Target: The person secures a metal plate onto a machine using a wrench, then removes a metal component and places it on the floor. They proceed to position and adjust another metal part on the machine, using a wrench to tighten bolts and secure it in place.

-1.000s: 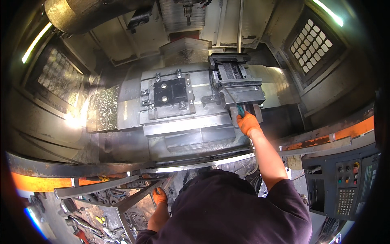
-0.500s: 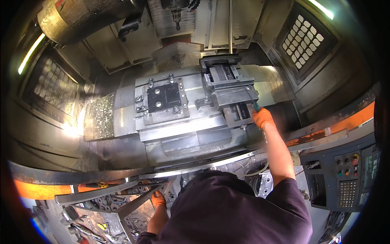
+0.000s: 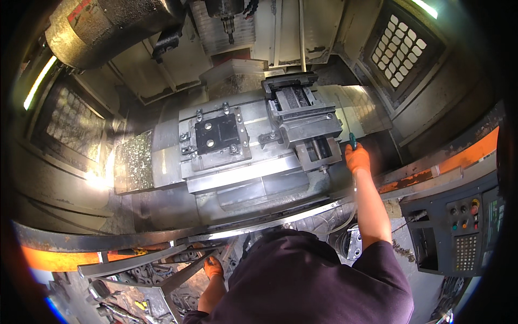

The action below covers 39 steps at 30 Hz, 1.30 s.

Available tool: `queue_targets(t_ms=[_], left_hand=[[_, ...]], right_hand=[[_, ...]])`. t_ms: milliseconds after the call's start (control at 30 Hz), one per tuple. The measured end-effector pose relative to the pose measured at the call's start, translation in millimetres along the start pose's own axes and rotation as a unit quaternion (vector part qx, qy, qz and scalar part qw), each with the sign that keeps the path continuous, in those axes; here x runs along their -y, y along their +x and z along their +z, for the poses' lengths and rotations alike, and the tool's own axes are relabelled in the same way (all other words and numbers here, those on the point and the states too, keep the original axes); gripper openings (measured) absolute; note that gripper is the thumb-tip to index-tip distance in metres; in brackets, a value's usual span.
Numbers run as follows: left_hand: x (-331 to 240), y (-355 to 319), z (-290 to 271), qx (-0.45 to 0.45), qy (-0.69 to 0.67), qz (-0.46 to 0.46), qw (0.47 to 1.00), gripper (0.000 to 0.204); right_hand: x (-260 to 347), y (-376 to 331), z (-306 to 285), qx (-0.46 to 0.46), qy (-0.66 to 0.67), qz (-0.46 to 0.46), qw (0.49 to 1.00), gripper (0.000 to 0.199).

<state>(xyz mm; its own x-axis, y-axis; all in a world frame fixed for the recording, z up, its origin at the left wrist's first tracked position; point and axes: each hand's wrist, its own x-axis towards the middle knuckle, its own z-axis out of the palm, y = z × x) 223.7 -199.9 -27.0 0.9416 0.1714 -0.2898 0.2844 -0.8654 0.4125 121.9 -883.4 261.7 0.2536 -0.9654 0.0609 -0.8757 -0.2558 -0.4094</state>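
The right hand (image 3: 357, 157), in an orange glove, is closed round a teal-handled tool (image 3: 352, 139), whose visible end points away from the body, roughly in line with the forearm. The left hand (image 3: 213, 267), gloved alike, is low and well apart at the edge of a metal frame (image 3: 183, 274); whether it grips that edge I cannot tell. The machine vise (image 3: 310, 127) lies just to the left of the right hand and its tool, a narrow gap showing between, and the right is clearly the nearer hand. The vise's long axis runs front to back, its far end leaning left. Farther left on the machine table (image 3: 243, 175) sits a clamped plate with a black square top (image 3: 218, 131)
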Motion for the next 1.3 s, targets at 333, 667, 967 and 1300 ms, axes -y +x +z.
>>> queue_targets(t_ms=[333,667,967,1300], left_hand=[[5,39,19,0.037,0.004,0.060,0.998,0.057],[11,132,51,0.129,0.039,0.204,0.970,0.056],[10,146,71,0.126,-0.066,0.156,0.977,0.055],[-170,44,32,0.153,-0.100,0.162,0.970,0.049]], right_hand=[[-6,-115,-96,-0.245,0.246,-0.058,0.936,0.022],[6,-136,-237,-0.585,0.235,-0.046,0.775,0.035],[-6,-107,-230,-0.420,0.156,0.048,0.893,0.040],[16,-12,-25,-0.194,0.166,-0.121,0.959,0.050]])
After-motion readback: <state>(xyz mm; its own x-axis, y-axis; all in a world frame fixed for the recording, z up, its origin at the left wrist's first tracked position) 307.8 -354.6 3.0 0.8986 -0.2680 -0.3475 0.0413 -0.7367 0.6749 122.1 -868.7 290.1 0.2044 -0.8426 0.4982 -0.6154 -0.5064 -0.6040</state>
